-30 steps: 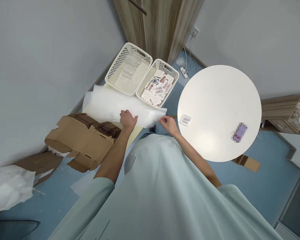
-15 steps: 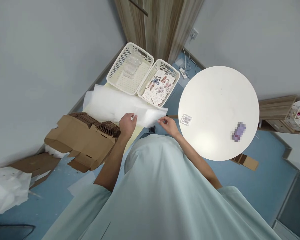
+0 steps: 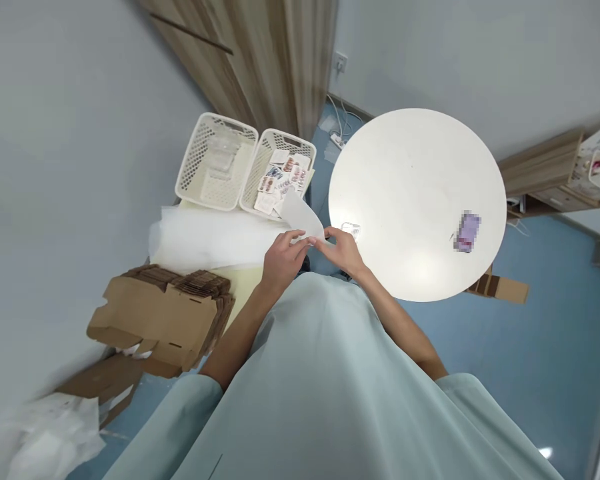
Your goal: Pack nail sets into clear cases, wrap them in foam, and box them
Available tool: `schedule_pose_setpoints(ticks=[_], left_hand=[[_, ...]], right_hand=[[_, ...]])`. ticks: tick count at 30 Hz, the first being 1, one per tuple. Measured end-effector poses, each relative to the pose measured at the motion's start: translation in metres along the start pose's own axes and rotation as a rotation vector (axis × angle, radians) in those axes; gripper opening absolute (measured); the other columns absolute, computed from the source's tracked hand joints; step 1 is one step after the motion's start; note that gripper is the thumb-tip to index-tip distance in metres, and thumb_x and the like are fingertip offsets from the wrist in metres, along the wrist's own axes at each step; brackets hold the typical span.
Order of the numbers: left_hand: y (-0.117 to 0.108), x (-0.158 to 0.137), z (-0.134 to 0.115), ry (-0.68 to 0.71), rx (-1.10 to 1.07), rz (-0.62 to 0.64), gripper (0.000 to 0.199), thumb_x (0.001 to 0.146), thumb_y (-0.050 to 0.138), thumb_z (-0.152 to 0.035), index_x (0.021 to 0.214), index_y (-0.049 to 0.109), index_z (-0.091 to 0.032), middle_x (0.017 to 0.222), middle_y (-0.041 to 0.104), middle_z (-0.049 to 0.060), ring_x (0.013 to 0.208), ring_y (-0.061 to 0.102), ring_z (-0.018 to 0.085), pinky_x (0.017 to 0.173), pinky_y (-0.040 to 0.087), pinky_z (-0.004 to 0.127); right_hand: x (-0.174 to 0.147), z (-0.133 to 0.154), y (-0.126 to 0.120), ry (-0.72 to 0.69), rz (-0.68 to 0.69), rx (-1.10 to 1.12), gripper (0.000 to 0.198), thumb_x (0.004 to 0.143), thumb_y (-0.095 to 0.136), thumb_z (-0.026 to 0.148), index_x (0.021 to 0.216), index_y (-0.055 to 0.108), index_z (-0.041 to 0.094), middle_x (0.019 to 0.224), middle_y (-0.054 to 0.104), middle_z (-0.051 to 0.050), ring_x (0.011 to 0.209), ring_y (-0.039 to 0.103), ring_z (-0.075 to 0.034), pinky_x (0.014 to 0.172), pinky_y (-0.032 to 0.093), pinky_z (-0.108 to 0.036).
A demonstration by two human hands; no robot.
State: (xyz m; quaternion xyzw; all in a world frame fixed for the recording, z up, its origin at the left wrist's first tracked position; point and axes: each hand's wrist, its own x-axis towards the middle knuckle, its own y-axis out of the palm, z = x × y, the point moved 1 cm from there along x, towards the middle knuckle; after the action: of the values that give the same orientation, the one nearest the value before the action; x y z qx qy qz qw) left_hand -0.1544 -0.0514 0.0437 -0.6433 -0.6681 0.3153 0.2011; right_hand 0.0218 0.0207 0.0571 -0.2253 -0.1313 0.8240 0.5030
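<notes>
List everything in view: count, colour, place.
Held sheet: one, white, centre
Baskets: two, white, side by side
Plastic cases: several, clear, left basket
Cards: many, multicoloured, right basket
Sheet pile: one, white, left
Cardboard stack: one, brown, lower left
Crumpled wrapping: heap, white, bottom left
Round table: one, white, right
Small case: one, clear, on table
Pixelated object: one, purple, on table
Wooden cabinet: one, brown, top
Shelf unit: one, brown, far right
Power strip: one, white, left of table
Left hand, right hand: two, bare, centre
Garment: one, pale green, bottom

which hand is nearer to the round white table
Right. The right hand is by the left edge of the round white table, overlapping it in the view; the left hand is farther left, its fingers at the white sheet.
</notes>
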Motion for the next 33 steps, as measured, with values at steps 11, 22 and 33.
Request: schedule_pose_setpoints(ticks=[11, 22, 33], left_hand=[[0.092, 0.044, -0.070, -0.291, -0.482, 0.231, 0.047, 0.094, 0.077, -0.045, 0.132, 0.070, -0.018, 0.131, 0.075, 0.013, 0.108, 0.076, 0.026, 0.091, 0.064, 0.037], [0.153, 0.067, -0.122, -0.247, -0.459, 0.307, 0.043, 0.090, 0.076, -0.052, 0.116, 0.075, -0.018, 0.112, 0.079, 0.010, 0.099, 0.077, 0.024, 0.082, 0.064, 0.033], [0.160, 0.074, -0.153, -0.144, -0.279, 0.176, 0.030, 0.087, 0.080, -0.041, 0.114, 0.077, -0.026, 0.103, 0.078, 0.003, 0.078, 0.072, 0.018, 0.075, 0.060, 0.033]], right_hand=[[-0.065, -0.089, -0.086, 0.222, -0.354, 0.367, 0.037, 0.098, 0.063, 0.059, 0.105, 0.069, 0.023, 0.112, 0.079, -0.007, 0.106, 0.074, -0.025, 0.091, 0.059, -0.036], [-0.083, -0.145, -0.128, 0.287, -0.499, 0.545, 0.037, 0.095, 0.067, 0.059, 0.107, 0.064, 0.024, 0.116, 0.079, -0.008, 0.108, 0.075, -0.025, 0.092, 0.061, -0.037], [-0.086, -0.165, -0.151, 0.292, -0.544, 0.566, 0.029, 0.094, 0.071, 0.055, 0.096, 0.064, 0.026, 0.103, 0.078, -0.004, 0.101, 0.073, -0.024, 0.091, 0.059, -0.039]])
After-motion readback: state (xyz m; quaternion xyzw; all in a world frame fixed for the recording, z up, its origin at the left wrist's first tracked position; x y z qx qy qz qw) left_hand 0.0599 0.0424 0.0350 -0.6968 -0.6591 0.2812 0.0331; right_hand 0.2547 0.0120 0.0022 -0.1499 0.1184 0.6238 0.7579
